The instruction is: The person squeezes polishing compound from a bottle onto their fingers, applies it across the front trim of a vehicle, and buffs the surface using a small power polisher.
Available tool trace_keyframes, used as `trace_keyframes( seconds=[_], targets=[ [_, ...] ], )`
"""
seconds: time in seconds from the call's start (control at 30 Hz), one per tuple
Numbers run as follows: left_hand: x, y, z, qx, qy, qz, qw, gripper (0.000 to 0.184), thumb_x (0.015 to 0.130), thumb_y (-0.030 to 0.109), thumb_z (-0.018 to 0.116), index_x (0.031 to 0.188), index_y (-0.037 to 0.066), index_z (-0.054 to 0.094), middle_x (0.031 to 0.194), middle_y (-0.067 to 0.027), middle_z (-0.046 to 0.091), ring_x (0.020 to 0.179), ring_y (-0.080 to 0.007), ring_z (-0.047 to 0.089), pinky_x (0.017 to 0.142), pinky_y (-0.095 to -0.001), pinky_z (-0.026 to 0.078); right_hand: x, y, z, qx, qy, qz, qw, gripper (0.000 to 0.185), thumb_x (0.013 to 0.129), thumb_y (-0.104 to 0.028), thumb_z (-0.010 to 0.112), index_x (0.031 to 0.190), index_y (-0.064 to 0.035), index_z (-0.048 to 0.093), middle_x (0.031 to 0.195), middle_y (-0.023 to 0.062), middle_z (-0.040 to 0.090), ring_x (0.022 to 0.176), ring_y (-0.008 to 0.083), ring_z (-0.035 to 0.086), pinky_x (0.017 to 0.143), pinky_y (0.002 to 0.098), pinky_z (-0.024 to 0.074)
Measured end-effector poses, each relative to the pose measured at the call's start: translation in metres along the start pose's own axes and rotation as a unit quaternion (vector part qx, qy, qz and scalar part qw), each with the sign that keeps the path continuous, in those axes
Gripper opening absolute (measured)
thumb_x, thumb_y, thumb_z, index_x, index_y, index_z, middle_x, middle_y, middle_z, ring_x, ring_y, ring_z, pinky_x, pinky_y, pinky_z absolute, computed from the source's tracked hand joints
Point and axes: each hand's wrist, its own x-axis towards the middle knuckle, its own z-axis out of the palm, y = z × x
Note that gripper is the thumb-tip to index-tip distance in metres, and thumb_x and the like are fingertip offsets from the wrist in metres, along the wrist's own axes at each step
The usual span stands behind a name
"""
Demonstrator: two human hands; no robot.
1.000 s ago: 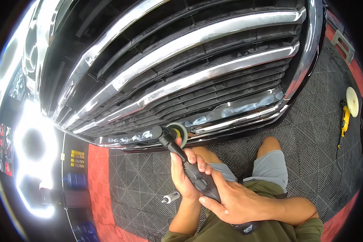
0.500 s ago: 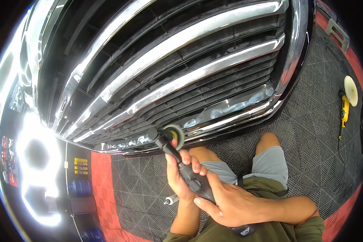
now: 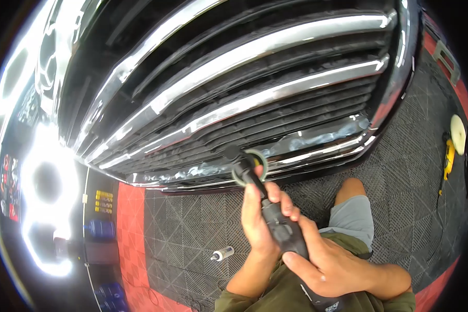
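Note:
A black handheld polisher [image 3: 282, 229] with a small round pad [image 3: 260, 161] is held in both hands. My left hand [image 3: 258, 223] wraps around its neck, fingers near the pad. Around the thicker rear body, my right hand [image 3: 327, 260] is closed. The polisher's head lies at the lower chrome strip [image 3: 317, 139] of a car's front grille [image 3: 234, 112]. Whitish smears of product show on that strip on both sides of the pad. Whether the pad presses on the strip cannot be made out.
A white bottle [image 3: 223, 254] lies on the dark tiled floor [image 3: 182, 229]. At right is a yellow polisher [image 3: 449, 158] with a white pad [image 3: 458, 134] and a cord. Blue water jugs [image 3: 100, 229] and yellow items [image 3: 104, 202] stand at left.
The view has shifted, and the polisher with both hands sits further right along the lower strip. More of the white bottle shows now. Both hands keep their hold.

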Motion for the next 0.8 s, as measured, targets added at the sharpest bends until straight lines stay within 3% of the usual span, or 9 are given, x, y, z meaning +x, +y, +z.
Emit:
trace_keyframes(
  seconds=[0.07, 0.47, 0.53, 0.63, 0.7, 0.8],
  targets=[
    [0.004, 0.002, -0.006, 0.007, -0.014, 0.008, 1.0, 0.043, 0.11, 0.036, 0.038, 0.147, 0.013, 0.039, 0.089, -0.0059, 0.051, 0.068, -0.0205, 0.056, 0.059, -0.0379, 0.053, 0.002, 0.003, 0.004, -0.007, 0.028, -0.005, 1.0, 0.074, 0.102, -0.024, 0.054, 0.148, 0.0138, 0.012, 0.11, 0.0356, 0.06, 0.1, 0.0431, 0.066, 0.089, 0.045, 0.0499],
    [-0.002, 0.054, -0.04, 0.004, 0.036, 0.057, 0.998, 0.042, 0.11, 0.038, 0.039, 0.144, 0.013, 0.044, 0.085, -0.0017, 0.05, 0.066, -0.0156, 0.054, 0.057, -0.0339, 0.052, 0.049, 0.001, 0.041, 0.022, -0.045, -0.017, 0.999, 0.074, 0.104, -0.028, 0.05, 0.149, 0.0144, 0.01, 0.115, 0.041, 0.057, 0.106, 0.049, 0.064, 0.093, 0.0488, 0.0491],
    [-0.001, 0.057, -0.039, 0.0, 0.041, 0.052, 0.998, 0.042, 0.109, 0.038, 0.04, 0.143, 0.013, 0.045, 0.084, -0.0017, 0.05, 0.067, -0.0159, 0.054, 0.057, -0.0341, 0.052, 0.048, 0.004, 0.042, -0.002, -0.017, -0.056, 0.998, 0.073, 0.104, -0.029, 0.049, 0.149, 0.0139, 0.011, 0.112, 0.0408, 0.058, 0.105, 0.0485, 0.065, 0.092, 0.0488, 0.0497],
    [-0.003, 0.046, -0.022, -0.001, 0.055, 0.041, 0.998, 0.041, 0.108, 0.037, 0.043, 0.142, 0.014, 0.045, 0.085, -0.002, 0.051, 0.068, -0.0171, 0.055, 0.058, -0.0349, 0.053, 0.039, -0.02, 0.022, 0.012, -0.053, 0.013, 0.998, 0.072, 0.103, -0.028, 0.05, 0.149, 0.0134, 0.013, 0.109, 0.0365, 0.061, 0.102, 0.0452, 0.066, 0.089, 0.0462, 0.0507],
    [-0.006, 0.034, -0.012, -0.002, 0.056, 0.035, 0.998, 0.039, 0.109, 0.035, 0.042, 0.142, 0.014, 0.044, 0.086, -0.0043, 0.051, 0.068, -0.0192, 0.056, 0.059, -0.0369, 0.053, 0.027, -0.026, 0.009, -0.001, -0.061, 0.056, 0.997, 0.07, 0.103, -0.026, 0.052, 0.149, 0.0126, 0.016, 0.102, 0.0299, 0.063, 0.092, 0.0386, 0.068, 0.083, 0.0424, 0.0518],
    [-0.005, 0.026, 0.0, -0.011, 0.062, 0.015, 0.998, 0.037, 0.11, 0.035, 0.039, 0.14, 0.014, 0.041, 0.087, -0.006, 0.051, 0.068, -0.021, 0.057, 0.061, -0.0387, 0.054, 0.016, -0.021, 0.003, -0.031, -0.026, 0.03, 0.999, 0.069, 0.102, -0.024, 0.053, 0.149, 0.0121, 0.017, 0.096, 0.0239, 0.064, 0.082, 0.0323, 0.068, 0.077, 0.0395, 0.052]
  ],
)
